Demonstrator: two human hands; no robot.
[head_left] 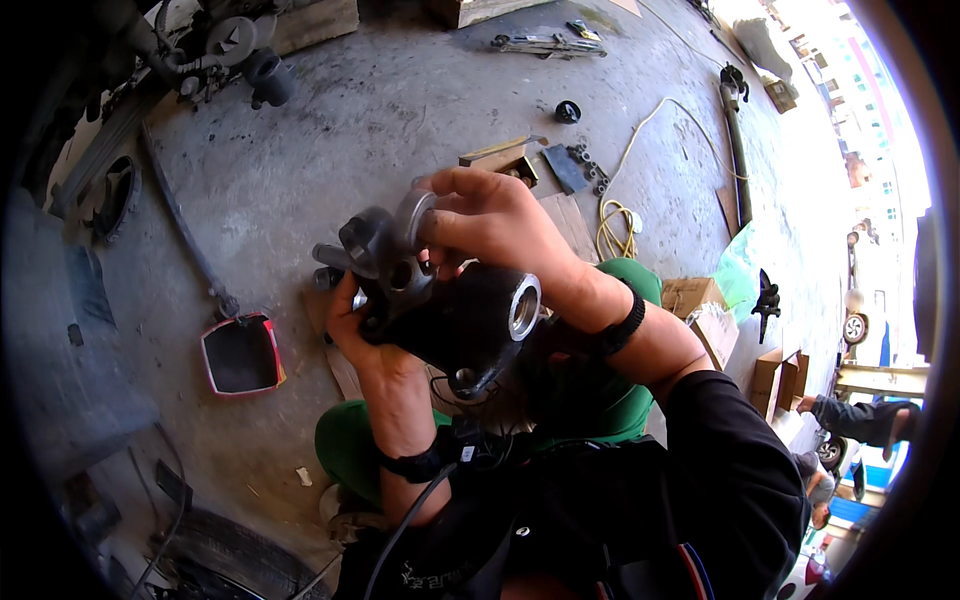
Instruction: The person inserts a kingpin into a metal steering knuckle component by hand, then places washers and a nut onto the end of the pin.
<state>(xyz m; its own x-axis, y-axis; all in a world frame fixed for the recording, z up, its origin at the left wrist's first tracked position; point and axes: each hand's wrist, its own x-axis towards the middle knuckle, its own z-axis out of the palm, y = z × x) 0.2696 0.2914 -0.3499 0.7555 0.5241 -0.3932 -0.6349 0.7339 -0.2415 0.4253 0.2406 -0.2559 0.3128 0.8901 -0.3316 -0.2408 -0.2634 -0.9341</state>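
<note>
A heavy black metal casting (455, 325) with bored ends is held up over my knees. My left hand (362, 325) is wrapped round its left side, the fingers partly hidden behind it. The bright machined rim of a large bore faces right. At its upper left is a dark grey cylindrical end with a round opening (372, 243). My right hand (495, 220) pinches a grey metal ring (412, 220) between thumb and fingers, right beside that opening. Whether the ring touches the casting, I cannot tell.
On the floor ahead are an open small box (505, 160), a dark flat sheet (565, 168) and several small round parts. A yellow cable (618, 228) lies coiled to the right, near cardboard boxes (690, 295). A red-edged black tray (243, 355) sits left. People are at far right.
</note>
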